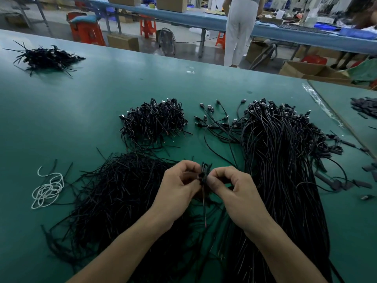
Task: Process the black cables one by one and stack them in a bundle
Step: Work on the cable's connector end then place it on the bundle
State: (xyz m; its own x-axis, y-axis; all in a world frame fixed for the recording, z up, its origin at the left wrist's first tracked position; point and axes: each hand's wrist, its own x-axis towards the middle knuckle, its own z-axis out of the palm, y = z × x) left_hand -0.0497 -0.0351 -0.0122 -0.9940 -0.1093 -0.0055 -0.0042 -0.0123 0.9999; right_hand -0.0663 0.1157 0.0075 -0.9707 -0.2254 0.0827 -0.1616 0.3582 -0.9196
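Between my two hands I hold a small coiled black cable [204,172], its loose end hanging down. My left hand [179,186] pinches it from the left and my right hand [230,186] from the right, fingers closed on it. Behind the hands lies a heap of coiled black cables [153,119]. A large bundle of long straight black cables [281,160] with plugs at the far end stretches along the right. A pile of thin black ties [114,193] is spread under my left forearm.
A white cord [48,187] lies coiled at the left on the green table [81,103]. Another dark heap [47,57] sits at the far left. Black flat pieces [365,106] lie at the right edge. A person stands beyond the table by a blue bench.
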